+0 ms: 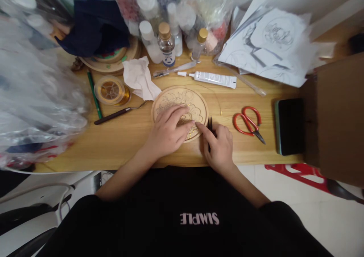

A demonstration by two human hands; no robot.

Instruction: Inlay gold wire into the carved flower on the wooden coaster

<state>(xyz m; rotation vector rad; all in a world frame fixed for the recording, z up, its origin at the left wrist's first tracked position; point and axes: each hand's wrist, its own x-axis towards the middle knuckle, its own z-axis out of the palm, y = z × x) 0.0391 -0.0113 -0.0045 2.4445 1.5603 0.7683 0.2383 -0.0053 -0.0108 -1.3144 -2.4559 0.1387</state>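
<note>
A round wooden disc [196,102] with a drawn flower pattern lies on the wooden table [125,135] in front of me. My left hand [167,130] rests flat on the disc's near half, fingers spread over gold wire laid along the pattern. My right hand [218,147] sits at the disc's right edge, holding black tweezers [209,123] whose tips stick up between the fingers; its index finger touches the disc's rim next to my left fingertips.
Red scissors [248,123] and a dark phone [289,126] lie to the right. A white glue tube [212,78], bottles [166,44], a tissue [139,78], a gold wire spool [111,90], a dark-handled tool [116,114] and sketch papers [270,40] sit behind. Plastic bags [34,97] crowd the left.
</note>
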